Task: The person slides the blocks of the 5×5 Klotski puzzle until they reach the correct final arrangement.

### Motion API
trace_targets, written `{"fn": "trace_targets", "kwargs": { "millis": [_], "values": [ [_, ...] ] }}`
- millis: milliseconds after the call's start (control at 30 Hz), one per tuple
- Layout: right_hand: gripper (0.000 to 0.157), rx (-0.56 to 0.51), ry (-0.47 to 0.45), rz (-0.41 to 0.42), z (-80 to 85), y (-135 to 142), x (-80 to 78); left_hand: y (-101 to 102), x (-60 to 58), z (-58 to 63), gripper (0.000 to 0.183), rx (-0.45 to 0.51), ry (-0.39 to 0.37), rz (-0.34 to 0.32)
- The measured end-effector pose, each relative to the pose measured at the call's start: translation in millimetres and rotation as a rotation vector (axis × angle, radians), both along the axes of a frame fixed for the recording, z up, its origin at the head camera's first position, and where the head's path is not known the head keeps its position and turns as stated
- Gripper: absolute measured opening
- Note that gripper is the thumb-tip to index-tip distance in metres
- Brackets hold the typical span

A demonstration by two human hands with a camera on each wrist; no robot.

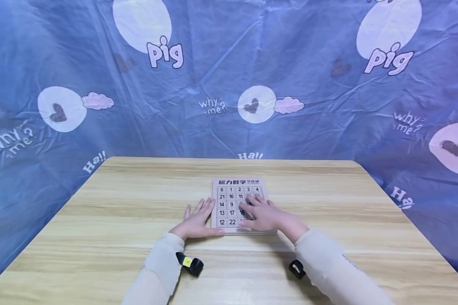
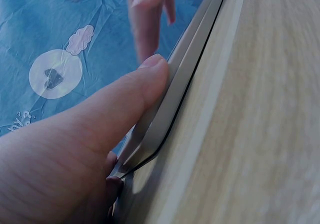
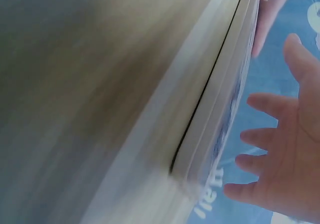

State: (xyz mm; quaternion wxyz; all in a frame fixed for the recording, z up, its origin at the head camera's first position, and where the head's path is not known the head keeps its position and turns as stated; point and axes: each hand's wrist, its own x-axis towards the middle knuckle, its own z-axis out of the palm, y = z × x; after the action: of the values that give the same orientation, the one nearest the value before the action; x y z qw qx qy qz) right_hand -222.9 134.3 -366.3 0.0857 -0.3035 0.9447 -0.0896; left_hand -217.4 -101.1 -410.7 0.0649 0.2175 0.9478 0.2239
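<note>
A pale number sliding puzzle (image 1: 229, 182) lies flat on the table, its printed title along the far edge and rows of black-numbered square tiles below. Against its left side rests my left hand (image 1: 196, 222), fingers straight and spread. The left thumb (image 2: 120, 96) touches the near left corner of the frame. Over the right half of the tiles is my right hand (image 1: 265, 215), palm down, hiding several numbers. In the right wrist view that hand (image 3: 285, 154) has its fingers spread and appears raised off the board, holding nothing.
The puzzle sits mid-table on a light wood-grain tabletop (image 1: 137, 182). Behind and around the table hangs a blue printed cloth (image 1: 213, 63). Black wrist straps (image 1: 191, 264) are on both sleeves.
</note>
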Motion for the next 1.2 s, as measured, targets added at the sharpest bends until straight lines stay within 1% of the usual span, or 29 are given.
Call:
{"fn": "trace_targets", "kwargs": {
  "millis": [233,500,733,900,1033,1200],
  "values": [
    [0.068,0.034,-0.027,-0.002,-3.3,-30.1,-9.1,0.9,1.0,0.8,0.100,0.000,-0.004,0.004],
    [0.066,0.056,-0.032,0.003,-2.1,-41.6,-10.2,0.4,0.9,0.8,0.100,-0.007,-0.011,0.007],
    [0.066,0.074,-0.020,-0.010,-2.9,-40.0,-10.5,0.4,0.7,0.7,0.100,-0.004,-0.015,0.003],
    [0.065,0.065,-0.006,-0.017,-5.7,-33.3,-10.2,0.7,1.0,0.9,0.100,-0.002,-0.013,0.002],
    [0.063,0.048,-0.011,-0.024,-6.0,-27.0,-9.0,0.7,1.0,0.7,0.100,-0.006,-0.006,0.007],
    [0.062,0.052,-0.006,-0.027,-6.0,-19.8,-8.7,0.8,1.4,1.1,0.100,-0.006,-0.006,0.005]
  ]
}}
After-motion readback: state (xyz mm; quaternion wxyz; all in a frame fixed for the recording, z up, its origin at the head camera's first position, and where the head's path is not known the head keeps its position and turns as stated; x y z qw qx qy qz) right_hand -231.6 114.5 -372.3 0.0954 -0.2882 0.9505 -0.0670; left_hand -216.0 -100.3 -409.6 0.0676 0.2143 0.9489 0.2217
